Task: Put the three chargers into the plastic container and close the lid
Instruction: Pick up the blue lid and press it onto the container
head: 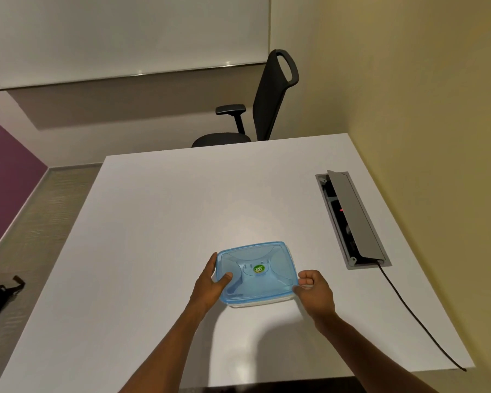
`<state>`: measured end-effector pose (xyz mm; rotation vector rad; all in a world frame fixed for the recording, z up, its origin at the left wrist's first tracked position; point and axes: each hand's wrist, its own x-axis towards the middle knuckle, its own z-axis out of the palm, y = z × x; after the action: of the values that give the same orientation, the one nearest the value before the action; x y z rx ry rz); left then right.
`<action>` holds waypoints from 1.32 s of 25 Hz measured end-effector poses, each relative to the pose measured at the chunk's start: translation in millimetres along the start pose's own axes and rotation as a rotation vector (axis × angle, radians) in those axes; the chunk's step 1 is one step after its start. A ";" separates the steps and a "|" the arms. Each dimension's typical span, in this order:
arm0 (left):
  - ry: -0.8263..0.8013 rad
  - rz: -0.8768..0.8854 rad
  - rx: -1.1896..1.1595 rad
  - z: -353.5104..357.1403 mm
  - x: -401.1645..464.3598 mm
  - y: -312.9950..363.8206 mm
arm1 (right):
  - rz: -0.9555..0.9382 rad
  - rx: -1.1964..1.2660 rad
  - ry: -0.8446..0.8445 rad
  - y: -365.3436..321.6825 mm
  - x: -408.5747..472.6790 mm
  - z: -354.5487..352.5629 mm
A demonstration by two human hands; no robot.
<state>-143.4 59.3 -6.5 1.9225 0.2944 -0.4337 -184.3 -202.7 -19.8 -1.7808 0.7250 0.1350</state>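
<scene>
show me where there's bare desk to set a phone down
Most of the white desk is bare: the stretch left of the blue-lidded container, and the far half toward the office chair. The right edge is tighter, with the open cable box and black cable.

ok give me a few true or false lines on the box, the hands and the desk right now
1. The blue lid sits on the container. True.
2. Only the left hand touches it. False: the right hand grips its near right corner too.
3. Three chargers lie loose on the table. False: none are in view.
4. The socket box flap is up. True.
5. The chair is red. False: black.
</scene>
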 end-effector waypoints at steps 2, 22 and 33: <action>-0.012 0.000 0.016 0.8 2.4 -2.7 | -0.007 -0.019 0.022 0.2 0.4 3.7; 0.125 -0.021 0.251 15.2 24.1 -13.1 | -0.095 -0.248 0.040 4.2 19.7 3.6; 0.176 -0.151 0.203 21.7 26.5 -18.4 | 0.182 -0.160 -0.035 7.6 30.4 4.2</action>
<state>-130.3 46.2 -40.7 2.1500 0.5302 -0.4061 -162.8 -212.4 -40.9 -1.8562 0.8710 0.3544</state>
